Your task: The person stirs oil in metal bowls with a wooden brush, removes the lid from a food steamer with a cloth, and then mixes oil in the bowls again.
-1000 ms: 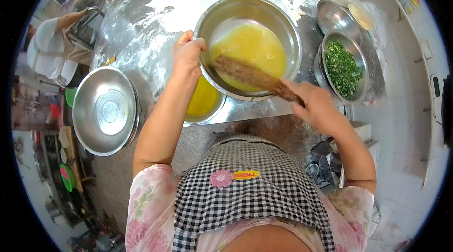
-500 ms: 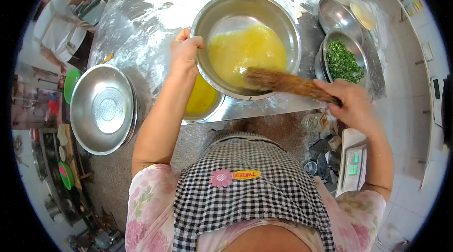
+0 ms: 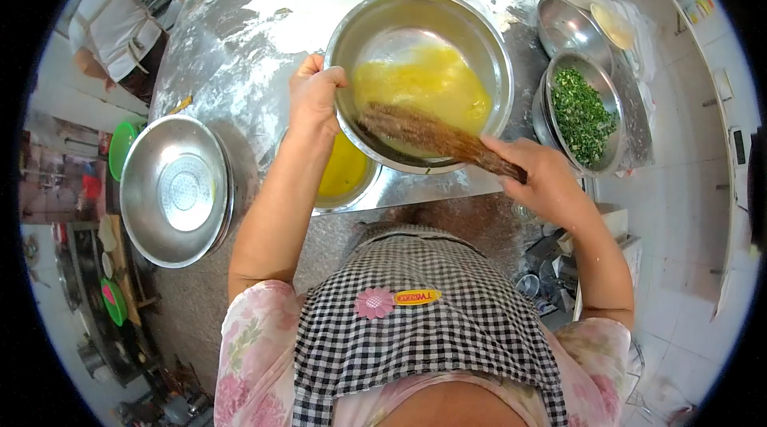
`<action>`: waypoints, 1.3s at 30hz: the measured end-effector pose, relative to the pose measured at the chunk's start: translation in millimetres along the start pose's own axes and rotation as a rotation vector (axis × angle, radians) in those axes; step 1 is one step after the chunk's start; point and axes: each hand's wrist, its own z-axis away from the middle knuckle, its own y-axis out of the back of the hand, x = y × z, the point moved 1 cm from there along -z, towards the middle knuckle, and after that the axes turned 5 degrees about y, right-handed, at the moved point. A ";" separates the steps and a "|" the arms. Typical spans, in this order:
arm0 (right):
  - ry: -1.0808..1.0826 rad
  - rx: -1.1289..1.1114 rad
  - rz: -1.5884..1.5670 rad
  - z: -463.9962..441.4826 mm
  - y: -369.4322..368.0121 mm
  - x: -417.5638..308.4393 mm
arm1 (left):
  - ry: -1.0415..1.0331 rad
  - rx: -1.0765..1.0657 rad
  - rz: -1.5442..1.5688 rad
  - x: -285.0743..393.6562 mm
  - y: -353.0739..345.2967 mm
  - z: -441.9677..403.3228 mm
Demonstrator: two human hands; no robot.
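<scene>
With thumb over the rim, my left hand (image 3: 313, 95) grips the left side of a large steel bowl (image 3: 502, 107), which is tilted toward me. Yellow liquid, like beaten egg (image 3: 439, 83), lies in the bowl. My right hand (image 3: 543, 175) is closed around the thin end of a brown bamboo whisk (image 3: 423, 131). Its wide end dips into the liquid near the bowl's lower left wall. Partly under the bowl and behind my left wrist stands a second bowl of yellow liquid (image 3: 342, 167).
Bowls with chopped greens (image 3: 582, 115) and another steel bowl (image 3: 571, 27) stand at the right. Stacked steel basins (image 3: 176, 187) are at the left. Flour covers much of the metal table (image 3: 232, 67). A person in white (image 3: 120, 19) stands at the far left.
My right hand has swept the whisk leftward through the liquid, from the bowl's middle to its lower left. My left hand and the bowl stay nearly still. The person at far left has shifted.
</scene>
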 end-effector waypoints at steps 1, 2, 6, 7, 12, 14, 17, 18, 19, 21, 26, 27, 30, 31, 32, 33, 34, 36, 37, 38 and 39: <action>-0.016 0.038 -0.007 -2.3 -2.7 5.1 | -0.009 0.014 0.035 0.5 -2.1 1.2; -0.032 0.075 -0.013 -3.7 -4.1 10.9 | -0.013 0.011 0.032 0.0 -2.5 1.2; -0.135 0.122 -0.088 2.0 17.2 19.1 | -0.010 0.006 0.035 -0.3 -1.1 -0.9; -0.110 0.103 -0.073 5.4 25.5 16.8 | -0.003 0.008 0.040 -0.3 -1.0 -0.9; -0.123 -0.113 0.158 21.3 62.8 -2.0 | 0.022 0.023 0.034 7.1 -2.2 3.3; -0.154 -0.104 0.253 26.7 74.1 -3.6 | 0.027 0.025 0.029 9.3 -2.9 3.7; -0.212 -0.022 0.353 31.9 87.6 1.5 | 0.033 0.020 0.038 9.1 -3.5 2.6; -0.232 0.017 0.380 31.6 90.3 3.4 | 0.035 0.017 0.044 7.9 -2.2 0.4; -0.184 0.065 0.302 29.7 89.0 3.1 | 0.038 0.014 0.049 6.9 -1.5 -0.8; -0.087 0.160 0.146 24.8 80.4 2.7 | 0.024 -0.004 0.046 9.1 -4.6 1.3; 0.028 -0.058 -0.029 8.4 25.5 20.2 | 0.008 -0.053 -0.023 4.7 -2.9 -7.9; 0.012 -0.137 -0.035 5.1 20.7 21.3 | 0.008 -0.047 -0.009 6.1 -5.8 -6.8; -0.036 -0.171 -0.088 -3.2 16.6 32.3 | 0.003 -0.027 0.010 6.8 -9.7 -5.7; -0.033 -0.171 -0.097 -5.2 16.6 37.8 | 0.002 -0.018 0.012 5.6 -10.5 -5.8; 0.004 -0.154 -0.066 -7.0 16.5 43.3 | 0.005 -0.014 0.020 3.2 -10.9 -7.5; 0.040 -0.136 -0.035 -9.0 16.3 48.6 | 0.008 -0.011 0.030 -0.1 -10.9 -10.3; 0.076 -0.119 -0.005 -11.1 17.0 52.7 | 0.012 -0.007 0.039 -2.9 -11.6 -12.5; 0.002 -0.180 0.004 -17.0 24.7 57.1 | 0.000 -0.032 -0.007 -5.8 -12.3 -17.4; -0.034 -0.212 0.009 -20.0 27.7 59.9 | -0.006 -0.043 -0.031 -7.4 -12.6 -18.7; -0.019 -0.207 0.000 -23.0 29.1 65.0 | -0.011 -0.032 -0.017 -8.1 -14.1 -18.6; -0.003 -0.202 -0.008 -26.4 30.4 71.5 | -0.017 -0.023 -0.004 -7.0 -16.8 -19.1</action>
